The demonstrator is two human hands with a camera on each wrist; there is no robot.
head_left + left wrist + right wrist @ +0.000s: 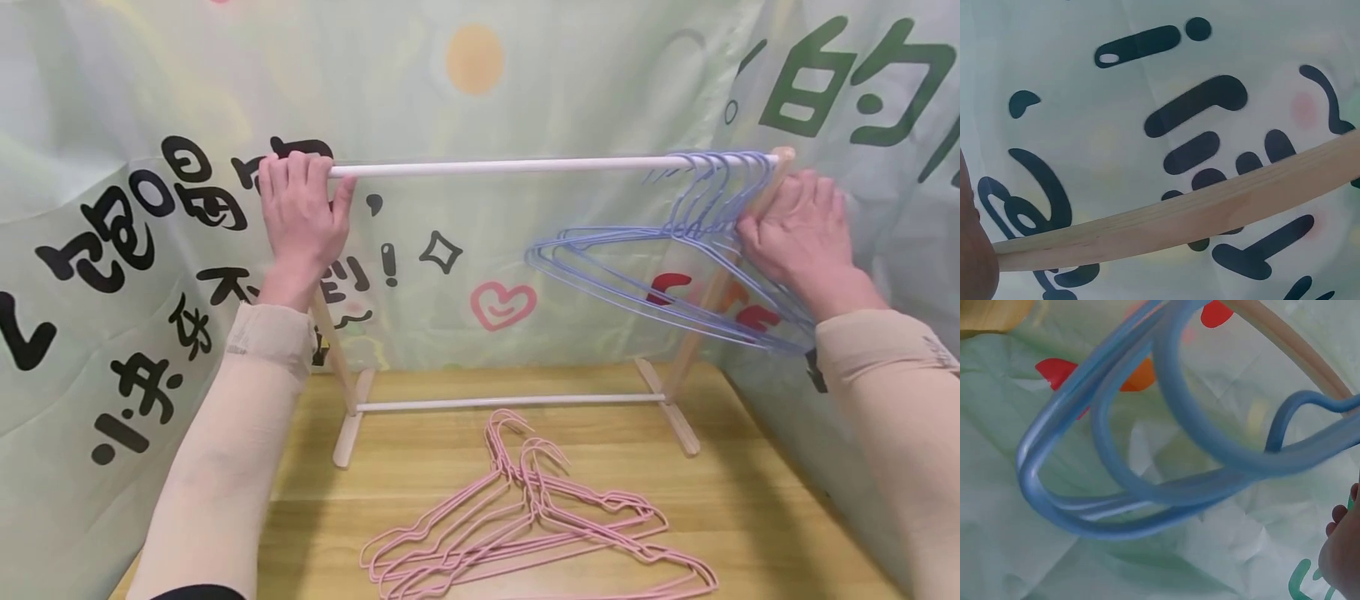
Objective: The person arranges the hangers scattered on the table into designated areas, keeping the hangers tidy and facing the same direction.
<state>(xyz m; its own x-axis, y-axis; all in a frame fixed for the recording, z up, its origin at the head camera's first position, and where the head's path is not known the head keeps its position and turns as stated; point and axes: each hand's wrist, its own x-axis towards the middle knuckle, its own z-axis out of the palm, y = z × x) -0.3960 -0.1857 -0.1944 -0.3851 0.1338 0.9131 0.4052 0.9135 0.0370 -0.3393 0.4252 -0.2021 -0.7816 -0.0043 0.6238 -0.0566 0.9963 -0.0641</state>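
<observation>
A small clothes rack with wooden side posts and a white top rod [495, 167] stands on the table. My left hand [303, 208] grips its top left corner, thumb by the rod's end. At the other side my right hand [802, 229] holds the right post just below its top. Several blue hangers [693, 235] hang bunched at the rod's right end, close to that hand. In the left wrist view the wooden post [1179, 220] runs out from the hand's edge. Blue hanger loops [1172, 495] fill much of the right wrist view.
Several pink hangers [534, 508] lie overlapping on the wooden table [420, 492], in front of the rack. A white lower rod [510, 402] joins the rack's feet. A printed cloth backdrop [420, 100] closes off the back and both sides.
</observation>
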